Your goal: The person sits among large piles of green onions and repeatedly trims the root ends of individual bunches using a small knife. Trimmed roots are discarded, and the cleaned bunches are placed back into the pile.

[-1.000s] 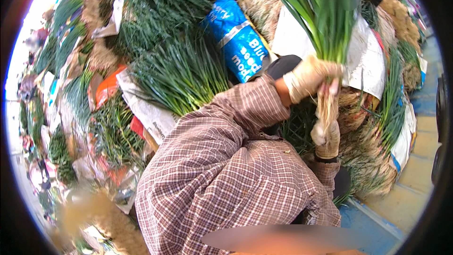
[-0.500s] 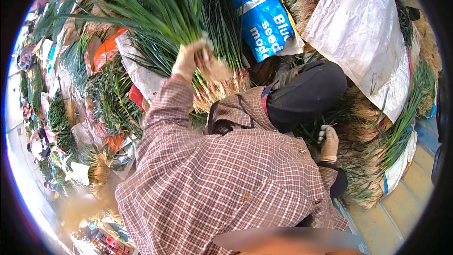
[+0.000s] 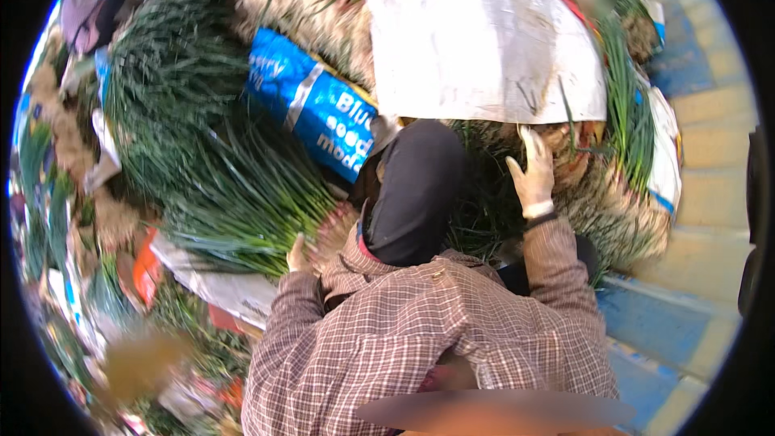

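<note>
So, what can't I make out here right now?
All in the head view:
Most of what lies under the white sheet: the sheet covers it, and the upper edge cuts off its far end.
Whether the left hand touches the spring onions: too small to tell.
Brown shape, lower left: too blurred to name.

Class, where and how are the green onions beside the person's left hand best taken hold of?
Probably around the pale lower stalks, coming from the near, lower-right side: there the green onions gather closely near the left hand, while their leaves fan away toward the upper left.
</note>
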{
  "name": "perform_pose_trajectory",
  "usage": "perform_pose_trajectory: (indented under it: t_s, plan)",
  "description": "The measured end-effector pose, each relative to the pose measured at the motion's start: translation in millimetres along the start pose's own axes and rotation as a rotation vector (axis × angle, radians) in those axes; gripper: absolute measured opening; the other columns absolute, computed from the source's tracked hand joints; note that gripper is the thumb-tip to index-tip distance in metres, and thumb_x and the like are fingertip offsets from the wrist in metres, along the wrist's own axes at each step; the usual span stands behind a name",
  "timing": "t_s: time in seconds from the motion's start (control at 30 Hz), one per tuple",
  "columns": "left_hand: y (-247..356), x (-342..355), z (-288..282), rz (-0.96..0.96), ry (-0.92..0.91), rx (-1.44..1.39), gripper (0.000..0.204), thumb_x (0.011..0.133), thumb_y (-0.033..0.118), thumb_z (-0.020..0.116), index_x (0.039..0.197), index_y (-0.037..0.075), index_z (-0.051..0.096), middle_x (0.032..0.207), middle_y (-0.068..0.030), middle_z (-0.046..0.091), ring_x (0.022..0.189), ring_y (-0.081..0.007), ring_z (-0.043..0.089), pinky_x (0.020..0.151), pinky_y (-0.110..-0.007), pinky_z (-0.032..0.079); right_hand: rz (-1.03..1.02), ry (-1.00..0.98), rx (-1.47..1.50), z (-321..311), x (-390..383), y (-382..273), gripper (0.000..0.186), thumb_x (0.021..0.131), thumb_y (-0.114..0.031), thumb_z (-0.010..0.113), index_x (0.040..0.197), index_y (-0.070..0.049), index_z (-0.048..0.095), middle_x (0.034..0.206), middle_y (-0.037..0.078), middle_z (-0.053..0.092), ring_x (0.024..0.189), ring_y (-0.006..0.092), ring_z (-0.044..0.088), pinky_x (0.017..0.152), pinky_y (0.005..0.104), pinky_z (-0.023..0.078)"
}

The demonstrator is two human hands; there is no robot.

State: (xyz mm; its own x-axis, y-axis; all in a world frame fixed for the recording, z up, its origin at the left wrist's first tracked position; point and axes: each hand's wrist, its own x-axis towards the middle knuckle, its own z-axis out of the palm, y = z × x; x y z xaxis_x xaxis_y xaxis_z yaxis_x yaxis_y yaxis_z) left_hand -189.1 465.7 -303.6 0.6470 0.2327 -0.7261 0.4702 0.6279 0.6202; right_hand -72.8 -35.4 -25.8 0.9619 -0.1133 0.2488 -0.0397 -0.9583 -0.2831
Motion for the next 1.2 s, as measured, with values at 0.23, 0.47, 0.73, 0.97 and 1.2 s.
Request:
perform_pose_trajectory:
  t_s: [0.23,0.47,0.73,0.97,1.2]
  plan:
    - [14.7,23.3,-12.8,-0.099,0.031,0.538,0.045,0.092,0.04,0.044,0.097,-0.002,0.059,0.079,-0.0168,0.062,0.059,-0.0269,0.057,0.055,-0.037,0.049,-0.061,-0.034,-0.673,27.6,78.8,37.3,0.069,0.086,-0.024,0.059,0.148,-0.025,0.028,0.152,0.013,0.028,0.138,0.0343,0.03,0.111,0.0579,0.02]
    - [112.2,-91.4,168.5,0.653,0.068,0.374,0.056,0.084,0.001,0.054,0.137,-0.004,0.037,0.132,-0.0191,0.051,0.123,-0.0287,0.048,0.107,-0.038,0.033,0.296,0.255,0.335,-18.6,109.5,46.7,0.036,0.087,-0.008,0.054,0.122,-0.006,0.061,0.105,0.014,0.069,0.088,0.0241,0.067,0.08,0.0346,0.052]
    - [94.6,-220.1,454.5,0.599,-1.277,0.655,0.04,0.097,0.031,0.052,0.115,-0.005,0.06,0.11,-0.0134,0.065,0.104,-0.0244,0.06,0.1,-0.038,0.041,0.044,0.412,0.656,-71.1,88.5,16.4,0.041,0.088,-0.011,0.056,0.129,-0.014,0.058,0.078,0.015,0.067,0.063,0.0232,0.063,0.057,0.0329,0.051]
    - [76.7,-218.5,573.3,0.141,-1.251,0.226,0.026,0.094,0.025,0.052,0.102,0.001,0.057,0.087,-0.0125,0.061,0.08,-0.0259,0.06,0.083,-0.04,0.049,-0.347,0.409,0.121,-90.5,42.3,30.2,0.048,0.08,-0.013,0.067,0.127,-0.013,0.059,0.118,0.015,0.063,0.097,0.0294,0.064,0.087,0.0366,0.051]
    - [194.6,-273.6,556.8,0.454,-1.246,0.007,0.042,0.083,0.013,0.063,0.122,0.001,0.05,0.108,-0.0106,0.059,0.1,-0.0242,0.058,0.093,-0.041,0.047,-0.05,0.647,-0.085,-116.7,67.9,93.9,0.102,0.069,-0.037,0.076,0.151,-0.011,0.019,0.15,0.018,0.03,0.136,0.0351,0.032,0.113,0.0422,0.024]
